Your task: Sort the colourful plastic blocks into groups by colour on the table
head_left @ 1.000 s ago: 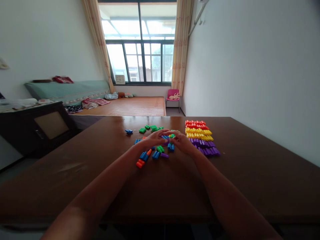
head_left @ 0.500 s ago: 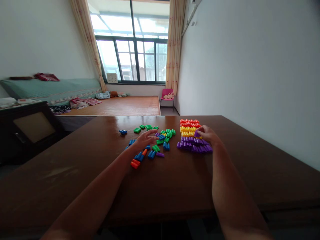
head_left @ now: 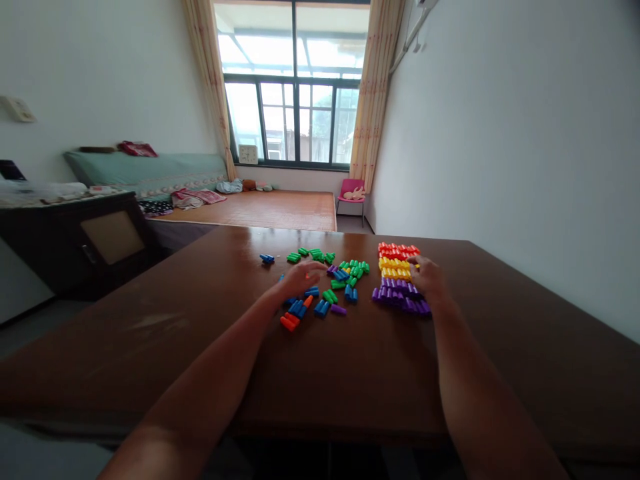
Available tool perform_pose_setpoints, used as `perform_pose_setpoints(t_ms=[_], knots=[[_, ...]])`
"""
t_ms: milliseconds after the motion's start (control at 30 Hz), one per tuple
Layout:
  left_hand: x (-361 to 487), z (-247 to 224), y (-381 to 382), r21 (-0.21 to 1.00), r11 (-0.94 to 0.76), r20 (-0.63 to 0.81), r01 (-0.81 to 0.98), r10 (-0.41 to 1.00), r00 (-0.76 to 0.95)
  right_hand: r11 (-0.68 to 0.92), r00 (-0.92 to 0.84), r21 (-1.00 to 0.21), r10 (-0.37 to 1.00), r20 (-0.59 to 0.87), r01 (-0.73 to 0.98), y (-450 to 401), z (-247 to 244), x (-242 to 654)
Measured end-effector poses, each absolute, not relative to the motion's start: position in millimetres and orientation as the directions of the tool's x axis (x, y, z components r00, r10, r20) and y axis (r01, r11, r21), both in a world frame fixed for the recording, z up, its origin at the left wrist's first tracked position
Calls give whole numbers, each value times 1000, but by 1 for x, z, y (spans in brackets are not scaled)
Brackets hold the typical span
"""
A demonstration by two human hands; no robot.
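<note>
My left hand point(head_left: 301, 278) hovers with fingers apart over loose blue pieces point(head_left: 321, 307), just left of a mixed pile with green pieces point(head_left: 356, 269) and a few purple ones. My right hand point(head_left: 425, 277) is at the right end of the stacked rows, its fingers bent near the yellow pieces point(head_left: 396, 269) and the purple pieces point(head_left: 400, 297). Whether it holds a piece cannot be made out. Red pieces point(head_left: 399, 251) form the far rows. One purple piece point(head_left: 339, 309) and some orange pieces point(head_left: 290, 323) lie nearer me.
The pieces lie on a dark brown table point(head_left: 200, 333). Beyond it are a bed point(head_left: 285, 208) and a pink chair point(head_left: 353, 187). A dark cabinet point(head_left: 107, 233) stands at the left, a white wall at the right.
The view has turned left, so everything appears farther right. The purple piece seen in my right hand before no longer shows there. My left hand remains over the loose pieces.
</note>
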State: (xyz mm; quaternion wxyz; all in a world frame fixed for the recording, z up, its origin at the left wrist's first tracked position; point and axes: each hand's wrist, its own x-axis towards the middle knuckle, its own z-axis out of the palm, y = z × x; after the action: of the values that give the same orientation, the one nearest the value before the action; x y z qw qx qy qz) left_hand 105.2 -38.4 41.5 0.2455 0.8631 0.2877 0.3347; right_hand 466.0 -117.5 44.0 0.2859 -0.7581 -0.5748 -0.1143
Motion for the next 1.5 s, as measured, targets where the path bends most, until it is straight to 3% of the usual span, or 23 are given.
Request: perform_pose_setpoints(t_ms=[67,167,267,367,500,633,700,800,900,1033,1167,1333,1500], knots=[[123,37,-59,470,-843,429,261,477,767,-16,183,-307,831,526,952,-114,46,435],[142,28,-85,296,-927,339,229,326,882,167,-10,-282,874,485,945,-112,38,388],[146,21,-91,156,-943,302,293,328,895,254,-143,-272,918,370,928,-113,21,353],[135,22,-80,100,-899,306,426,435,846,391,-274,-363,902,333,846,-110,6,338],[111,41,-58,160,-807,353,569,585,730,455,-269,-466,871,412,759,-100,-4,339],[78,67,-34,262,-627,447,733,753,483,339,-168,-409,901,400,847,-93,-10,345],[61,75,-23,309,-494,374,813,849,374,287,-155,-367,924,350,885,-93,-15,344],[40,75,-11,308,-356,118,882,934,336,288,-175,-325,925,337,901,-93,-23,338],[29,59,-7,382,-378,-1,843,912,409,398,-249,-371,887,388,839,-92,-28,331],[27,28,-6,521,-458,158,720,881,446,517,-301,-473,836,459,714,-96,-26,325],[28,6,-3,646,-434,227,628,894,385,502,-256,-536,846,469,678,-103,-14,325],[25,-6,0,644,-504,340,576,862,375,375,-95,-442,839,535,815,-91,4,349],[22,-7,0,658,-547,371,518,834,409,194,-73,-304,928,366,933,-53,21,379]])
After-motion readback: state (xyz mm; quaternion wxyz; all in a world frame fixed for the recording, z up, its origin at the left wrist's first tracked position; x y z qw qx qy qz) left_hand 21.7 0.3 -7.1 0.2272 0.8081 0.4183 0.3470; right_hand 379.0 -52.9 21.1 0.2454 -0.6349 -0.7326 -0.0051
